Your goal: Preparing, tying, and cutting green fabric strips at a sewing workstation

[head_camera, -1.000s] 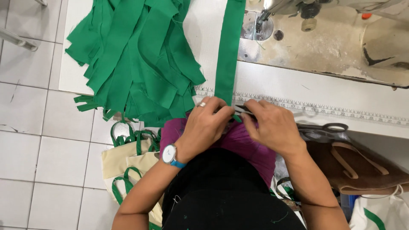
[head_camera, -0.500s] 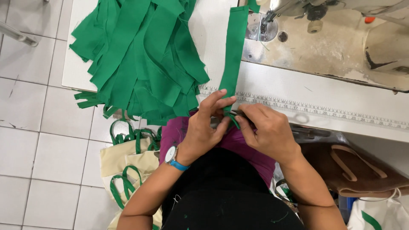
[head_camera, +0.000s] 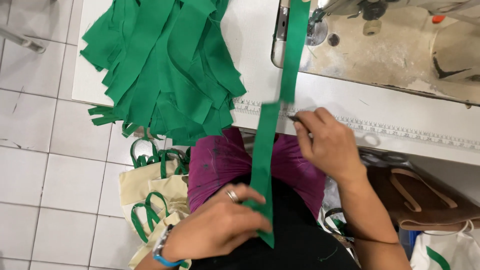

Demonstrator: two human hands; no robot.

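Now we are drawing the green fabric strip (head_camera: 272, 125) toward our lap: a second ago both hands were bunched together at the table edge, and the left hand (head_camera: 220, 225) has since pulled back, fingers clamped on the strip's near end. The right hand (head_camera: 327, 142) is pinching a small dark tool, fingers together. The strip is running lengthwise from the sewing machine (head_camera: 380, 45) down across the white table (head_camera: 250, 55), beside the pile of green strips (head_camera: 165, 65).

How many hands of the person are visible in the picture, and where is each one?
2. The left hand is low over the lap, pinching the green strip near its lower end. The right hand is at the table edge, beside the strip, holding a small dark tool.
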